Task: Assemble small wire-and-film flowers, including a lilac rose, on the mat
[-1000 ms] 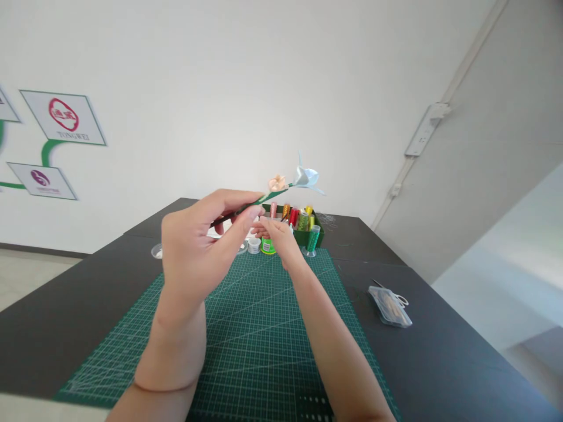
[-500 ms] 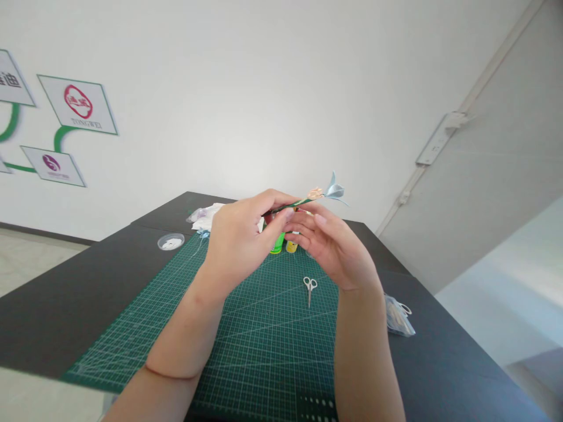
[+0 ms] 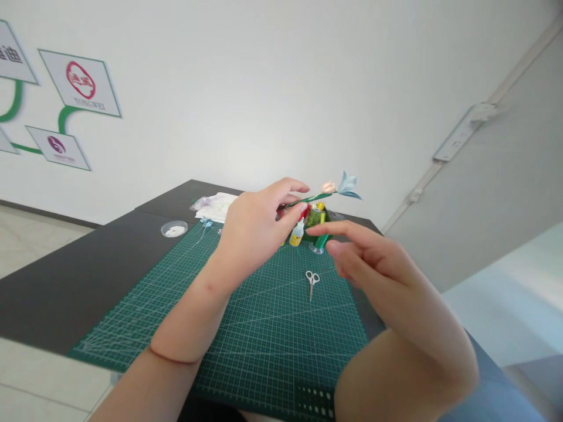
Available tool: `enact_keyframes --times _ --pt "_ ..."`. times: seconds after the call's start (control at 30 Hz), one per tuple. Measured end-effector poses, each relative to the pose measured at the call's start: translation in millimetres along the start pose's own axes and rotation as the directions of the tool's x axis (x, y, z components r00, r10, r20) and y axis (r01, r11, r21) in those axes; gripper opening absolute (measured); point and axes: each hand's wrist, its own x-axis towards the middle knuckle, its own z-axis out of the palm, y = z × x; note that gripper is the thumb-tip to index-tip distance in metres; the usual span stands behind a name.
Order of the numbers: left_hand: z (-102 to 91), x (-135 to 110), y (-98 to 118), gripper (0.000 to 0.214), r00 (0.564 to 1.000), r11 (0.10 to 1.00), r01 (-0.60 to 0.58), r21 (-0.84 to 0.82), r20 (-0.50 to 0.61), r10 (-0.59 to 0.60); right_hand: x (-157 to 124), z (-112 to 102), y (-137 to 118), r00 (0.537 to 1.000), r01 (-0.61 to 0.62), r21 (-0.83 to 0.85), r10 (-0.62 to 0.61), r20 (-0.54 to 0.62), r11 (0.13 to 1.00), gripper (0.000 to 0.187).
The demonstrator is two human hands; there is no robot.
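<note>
My left hand (image 3: 257, 228) is raised over the green cutting mat (image 3: 246, 316) and pinches the green stem of a small ribbon flower (image 3: 341, 186). The stem slants up to the right and ends in a peach bud and a pale blue bloom. My right hand (image 3: 373, 261) hovers just right of the stem with fingers stretched out, holding nothing. Small white scissors (image 3: 312, 279) lie on the mat below both hands.
A green box of coloured thread spools (image 3: 317, 218) and a small glue bottle (image 3: 297, 233) stand at the mat's far edge. A round clear dish (image 3: 174, 228) and crumpled plastic bags (image 3: 215, 206) lie at the back left of the black table (image 3: 65, 287).
My right hand has let go of the stem and drawn back to the right, fingers opening. The view has shifted slightly, and the left hand keeps the flower raised.
</note>
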Motion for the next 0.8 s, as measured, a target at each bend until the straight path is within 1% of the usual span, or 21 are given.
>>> enact_keyframes --times 0.07,0.13,0.2,0.27,0.33,0.4,0.47,0.53,0.6,0.67,0.73,0.8 --pt "-0.3 0.9 -0.1 0.018 1.000 1.000 0.021 0.000 0.019 -0.021 -4.3 -2.3 -4.4 1.000 0.025 -0.072 -0.025 0.000 0.997 0.024" --pt "-1.3 1.6 -0.9 0.014 0.998 1.000 0.024 0.013 0.059 -0.025 -7.7 -4.5 -10.1 0.998 0.057 -0.133 -0.061 -0.031 0.989 0.022" --pt "-2.5 1.9 -2.0 0.012 0.991 0.999 0.002 0.039 0.134 -0.007 -11.7 -7.0 -16.2 0.989 0.106 -0.173 -0.121 -0.082 0.979 0.020" --pt "-3.3 1.4 -3.0 0.011 0.971 0.996 -0.047 0.071 0.235 0.029 -17.0 -9.9 -20.8 0.975 0.139 -0.194 -0.169 -0.146 0.971 0.020" --pt "-3.5 0.1 -3.4 0.009 0.936 0.989 -0.113 0.096 0.344 0.073 -23.1 -12.9 -22.3 0.957 0.154 -0.199 -0.197 -0.214 0.968 0.019" --pt "-3.6 -1.8 -3.2 0.009 0.886 0.977 -0.187 0.098 0.446 0.125 -28.2 -15.5 -20.3 0.938 0.165 -0.183 -0.212 -0.276 0.969 0.019" --pt "-4.0 -3.8 -2.5 0.010 0.831 0.965 -0.252 0.072 0.527 0.178 -30.2 -17.2 -15.6 0.913 0.176 -0.148 -0.217 -0.344 0.973 0.018" --pt "-5.2 -5.7 -1.2 0.012 0.780 0.955 -0.294 0.023 0.584 0.226 -28.1 -18.1 -9.5 0.886 0.176 -0.114 -0.208 -0.415 0.978 0.016" --pt "-7.4 -7.2 0.8 0.013 0.738 0.948 -0.318 -0.022 0.621 0.262 -22.2 -18.3 -3.2 0.864 0.175 -0.092 -0.198 -0.463 0.980 0.013" --pt "-10.2 -8.8 3.5 0.011 0.714 0.937 -0.347 -0.050 0.633 0.298 -14.2 -18.5 3.1 0.847 0.176 -0.074 -0.189 -0.497 0.982 0.013" --pt "-13.1 -10.7 6.4 0.008 0.712 0.921 -0.384 -0.066 0.614 0.340 -5.9 -19.2 8.7 0.822 0.175 -0.071 -0.185 -0.538 0.982 0.013" --pt "-15.8 -13.3 8.7 0.007 0.718 0.901 -0.426 -0.077 0.578 0.389 1.7 -20.7 13.4 0.813 0.154 -0.078 -0.171 -0.557 0.985 0.013"
